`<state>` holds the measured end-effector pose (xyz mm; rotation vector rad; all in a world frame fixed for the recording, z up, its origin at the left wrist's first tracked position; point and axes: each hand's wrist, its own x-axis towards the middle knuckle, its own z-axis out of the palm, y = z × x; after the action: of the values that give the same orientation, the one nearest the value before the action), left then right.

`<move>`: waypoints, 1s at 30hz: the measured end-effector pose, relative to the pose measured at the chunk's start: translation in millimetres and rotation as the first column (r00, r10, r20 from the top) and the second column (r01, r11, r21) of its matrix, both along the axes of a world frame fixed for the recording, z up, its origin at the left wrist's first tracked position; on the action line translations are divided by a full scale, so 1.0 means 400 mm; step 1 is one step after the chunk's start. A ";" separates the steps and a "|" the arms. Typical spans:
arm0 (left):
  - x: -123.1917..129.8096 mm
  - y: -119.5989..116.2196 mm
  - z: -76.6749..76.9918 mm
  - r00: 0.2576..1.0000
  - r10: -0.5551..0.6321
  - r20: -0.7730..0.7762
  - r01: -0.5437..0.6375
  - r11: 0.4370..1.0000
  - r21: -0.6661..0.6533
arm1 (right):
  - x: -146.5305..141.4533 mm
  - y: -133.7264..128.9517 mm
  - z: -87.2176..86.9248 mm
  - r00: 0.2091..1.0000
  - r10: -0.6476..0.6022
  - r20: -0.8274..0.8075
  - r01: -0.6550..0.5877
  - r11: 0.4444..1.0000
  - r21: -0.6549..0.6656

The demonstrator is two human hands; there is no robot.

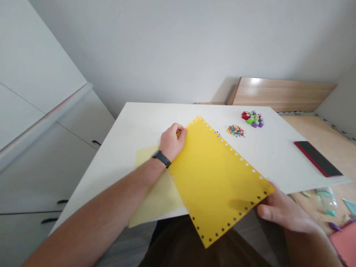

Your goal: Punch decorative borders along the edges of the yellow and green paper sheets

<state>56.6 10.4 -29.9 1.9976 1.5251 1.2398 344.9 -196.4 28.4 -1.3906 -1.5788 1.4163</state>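
Note:
A bright yellow sheet (211,167) with punched holes along its edges is held at an angle over the table's front edge, its lowest corner above my lap. Closed on its upper left edge, my left hand (172,141) pinches with thumb and forefinger. At the right corner my right hand (280,209) grips the sheet, the fingers partly hidden behind it. Small purple and dark bits show at a few holes on the upper right edge. Beneath my left forearm lies a paler yellow sheet (155,202), partly covered.
On the white table (130,129) lie a pile of small multicoloured pieces (236,130) and a cluster of red, green and purple pieces (253,118). A black and red flat object (318,158) rests at the right. Lower right, a clear bottle (326,201) lies by a pink notebook (345,241).

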 end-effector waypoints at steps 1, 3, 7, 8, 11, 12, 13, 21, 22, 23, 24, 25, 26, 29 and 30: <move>-0.001 -0.001 0.003 1.000 0.013 0.017 -0.013 1.000 -0.008 | -0.013 -0.019 -0.018 0.998 -0.061 -0.004 0.060 0.997 -0.038; -0.002 -0.004 0.011 0.998 0.013 0.059 -0.011 0.999 -0.038 | -0.035 -0.041 -0.060 0.965 -0.250 -0.086 0.240 0.965 -0.107; -0.002 -0.013 0.027 0.989 -0.032 0.144 0.050 0.991 -0.123 | -0.029 -0.051 -0.128 0.874 -0.466 -0.135 0.452 0.884 -0.121; -0.002 -0.015 0.029 0.985 -0.053 0.166 0.076 0.987 -0.140 | -0.016 -0.052 -0.137 0.863 -0.499 -0.085 0.492 0.866 -0.090; -0.001 -0.020 0.033 0.969 -0.111 0.219 0.150 0.974 -0.169 | 0.027 -0.056 -0.147 0.825 -0.563 0.050 0.565 0.825 -0.027; 0.000 -0.020 0.033 0.966 -0.115 0.232 0.158 0.972 -0.176 | 0.040 -0.059 -0.146 0.810 -0.582 0.071 0.585 0.811 -0.024; 0.001 -0.021 0.033 0.963 -0.110 0.245 0.158 0.969 -0.188 | 0.050 -0.062 -0.144 0.797 -0.600 0.071 0.603 0.797 -0.032; 0.009 -0.025 0.022 0.918 -0.107 0.383 0.244 0.911 -0.331 | 0.129 -0.100 -0.141 0.628 -0.744 -0.228 0.698 0.668 -0.259; 0.009 -0.026 0.020 0.921 -0.119 0.371 0.251 0.910 -0.331 | 0.148 -0.106 -0.147 0.594 -0.771 -0.229 0.721 0.637 -0.274; 0.009 -0.027 0.019 0.926 -0.138 0.353 0.259 0.909 -0.326 | 0.170 -0.111 -0.155 0.551 -0.797 -0.246 0.745 0.603 -0.285; 0.009 -0.028 0.018 0.931 -0.156 0.329 0.266 0.909 -0.320 | 0.194 -0.116 -0.161 0.501 -0.821 -0.274 0.778 0.566 -0.274; 0.010 -0.029 0.016 0.937 -0.171 0.305 0.269 0.910 -0.315 | 0.222 -0.120 -0.167 0.452 -0.840 -0.300 0.810 0.527 -0.255; 0.009 -0.030 0.015 0.942 -0.182 0.281 0.269 0.911 -0.313 | 0.252 -0.124 -0.173 0.401 -0.859 -0.318 0.848 0.480 -0.226; 0.008 -0.030 0.008 0.957 -0.207 0.203 0.263 0.913 -0.311 | 0.361 -0.145 -0.185 0.238 -0.918 -0.318 0.944 0.295 -0.145; 0.007 -0.029 0.005 0.961 -0.212 0.177 0.259 0.915 -0.308 | 0.405 -0.158 -0.191 0.195 -0.925 -0.327 0.968 0.235 -0.085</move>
<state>59.3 -1.2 -27.9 1.7736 1.2812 0.9357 506.7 -259.7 -47.9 -1.4870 -0.2829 0.5993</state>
